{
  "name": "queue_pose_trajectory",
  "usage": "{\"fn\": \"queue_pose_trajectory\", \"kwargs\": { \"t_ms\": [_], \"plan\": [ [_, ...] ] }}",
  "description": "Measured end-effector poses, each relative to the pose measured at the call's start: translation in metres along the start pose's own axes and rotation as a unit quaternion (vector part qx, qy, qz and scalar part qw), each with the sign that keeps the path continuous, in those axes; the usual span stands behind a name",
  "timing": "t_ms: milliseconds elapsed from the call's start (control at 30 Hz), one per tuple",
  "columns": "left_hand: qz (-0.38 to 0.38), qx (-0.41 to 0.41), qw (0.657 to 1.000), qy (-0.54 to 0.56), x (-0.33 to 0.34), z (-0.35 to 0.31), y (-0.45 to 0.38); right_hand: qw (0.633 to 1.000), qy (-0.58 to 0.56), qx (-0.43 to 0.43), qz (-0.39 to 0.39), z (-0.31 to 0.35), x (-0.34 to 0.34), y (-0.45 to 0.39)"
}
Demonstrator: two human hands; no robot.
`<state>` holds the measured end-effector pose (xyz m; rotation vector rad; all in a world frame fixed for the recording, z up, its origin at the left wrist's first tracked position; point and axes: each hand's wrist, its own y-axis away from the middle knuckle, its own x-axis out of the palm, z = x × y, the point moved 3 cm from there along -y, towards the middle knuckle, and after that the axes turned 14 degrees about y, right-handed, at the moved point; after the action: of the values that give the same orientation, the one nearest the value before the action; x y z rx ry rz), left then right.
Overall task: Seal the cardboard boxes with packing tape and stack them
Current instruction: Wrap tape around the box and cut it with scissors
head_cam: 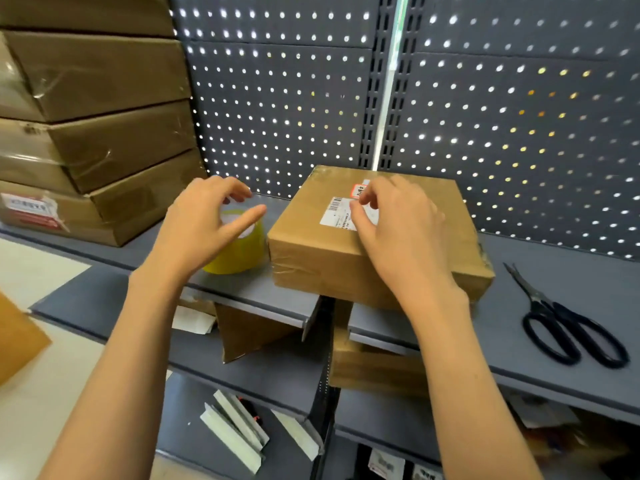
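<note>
A stack of sealed boxes (104,109) stands well to the left of both hands, against the pegboard back of the shelf (561,271); glossy tape shows across their faces, so that share of the work looks done. At least four lie there, one on another (the top of the pile runs out of view).

One cardboard box (363,244) sits on the shelf directly under the right hand (398,230). Clear tape already shines along its near edge and corners, yet whether its top seam is fully closed I cannot tell. It has not been stacked, and that step, by my judgement, is what remains for this box.

The right hand's fingers (360,220) are curled over the box top, their tips at the white shipping label (337,209); whether they pinch something or merely press is unclear. The left hand (204,223) hovers over the yellow tape roll (242,247), fingers spread and relaxed, the roll just beneath and beyond them, apparently not gripped.

Black scissors (561,323) lie flat on the shelf, well to the right of the right hand's fingers, untouched.
</note>
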<state>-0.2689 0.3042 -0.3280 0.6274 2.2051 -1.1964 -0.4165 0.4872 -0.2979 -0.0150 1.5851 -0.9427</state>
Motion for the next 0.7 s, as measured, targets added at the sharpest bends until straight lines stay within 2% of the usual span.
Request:
{"fn": "queue_pose_trajectory", "kwargs": {
  "t_ms": [100,333,500,700],
  "plan": [
    [-0.041,0.059,0.997,0.037,0.0,-0.049,-0.014,0.999,-0.004,0.022,-0.034,-0.019,-0.016,0.008],
    [-0.003,0.135,0.988,0.075,0.058,-0.137,-0.022,0.992,0.005,0.113,-0.06,-0.091,-0.049,0.039],
    [0.029,0.161,0.982,0.093,0.09,-0.168,-0.016,0.986,-0.035,0.162,-0.014,-0.134,-0.042,0.056],
    [0.027,0.201,0.974,0.105,0.109,-0.202,-0.007,0.986,-0.101,0.119,0.057,-0.15,-0.014,0.066]
  ]
}}
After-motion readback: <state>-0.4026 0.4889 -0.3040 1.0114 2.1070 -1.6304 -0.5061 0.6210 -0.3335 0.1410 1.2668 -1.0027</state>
